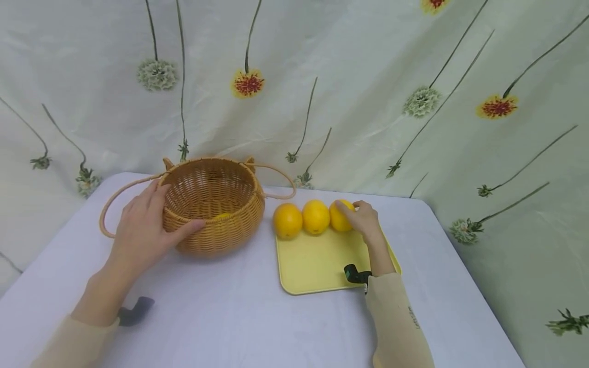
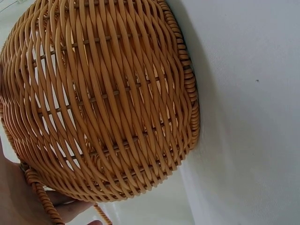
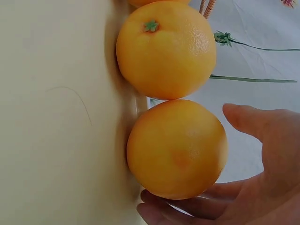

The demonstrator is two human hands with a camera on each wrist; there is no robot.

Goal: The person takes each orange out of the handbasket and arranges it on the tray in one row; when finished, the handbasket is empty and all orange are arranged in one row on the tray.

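Observation:
A round wicker basket (image 1: 216, 237) with a thin handle stands on the left part of the table. My left hand (image 1: 144, 220) grips its left side, thumb along the front rim; in the left wrist view the fingers are partly hidden behind the weave. Something yellow (image 1: 223, 216) shows inside the basket, mostly hidden by the rim. On a yellow tray (image 1: 313, 266), three oranges stand in a row at the far edge. My right hand (image 1: 365, 217) holds the rightmost orange (image 3: 177, 150), fingers curled round its underside and thumb near its top. The middle orange (image 3: 166, 49) touches it.
A white-covered table (image 1: 230, 317) bears the basket and tray. The left orange (image 1: 287, 221) sits at the tray's far left corner, close to the basket's handle (image 1: 282, 176). Behind the table hangs a pale cloth (image 1: 359, 143) printed with flowers.

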